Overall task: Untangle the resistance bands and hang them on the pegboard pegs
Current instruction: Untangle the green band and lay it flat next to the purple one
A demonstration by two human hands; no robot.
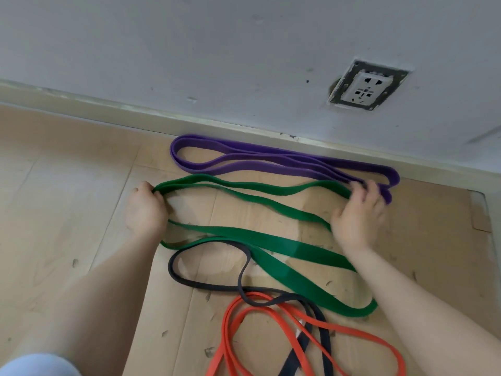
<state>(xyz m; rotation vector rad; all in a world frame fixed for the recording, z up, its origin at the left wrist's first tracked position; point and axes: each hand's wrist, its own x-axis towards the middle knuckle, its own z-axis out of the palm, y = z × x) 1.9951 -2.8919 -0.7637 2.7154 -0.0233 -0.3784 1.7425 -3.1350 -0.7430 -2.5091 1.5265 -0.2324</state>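
A wide green band (273, 241) lies in folds across flattened cardboard (423, 240) on the floor. My left hand (145, 210) pinches its left bend, and my right hand (357, 213) grips its right bend, the fingers blurred. Beyond it, a purple band (271, 161) lies folded flat along the skirting. Nearer me, a thin black band (206, 284) loops under the green one and crosses an orange band (320, 325) at the bottom of the view. No pegboard is in sight.
A grey wall with a white power socket (366, 86) rises behind the beige skirting board (108, 107). Pale wood-look flooring (54, 185) lies left of the cardboard. A light blue sleeve or garment (35, 366) shows at the bottom left.
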